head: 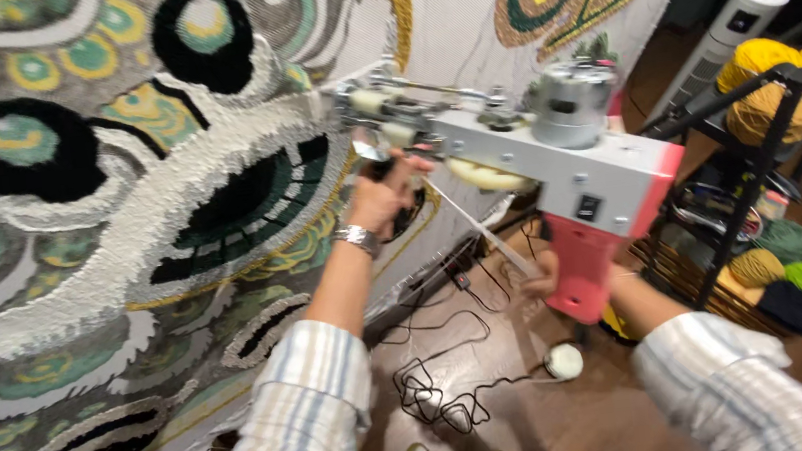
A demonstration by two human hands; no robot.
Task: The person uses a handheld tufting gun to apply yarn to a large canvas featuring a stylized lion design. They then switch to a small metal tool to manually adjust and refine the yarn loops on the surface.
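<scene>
We steady the tufting gun (555,163) with both hands: left hand (383,195) fingers wrapped on its front grip, right hand (540,278) clasping the pink handle, needle just ahead pressed square against the rug cloth (121,237).

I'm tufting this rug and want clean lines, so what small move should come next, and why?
Probably ease the tufting gun along the white pile band: its needle tip sits at that band's edge, left hand on the front grip, right hand on the pink handle.
</scene>
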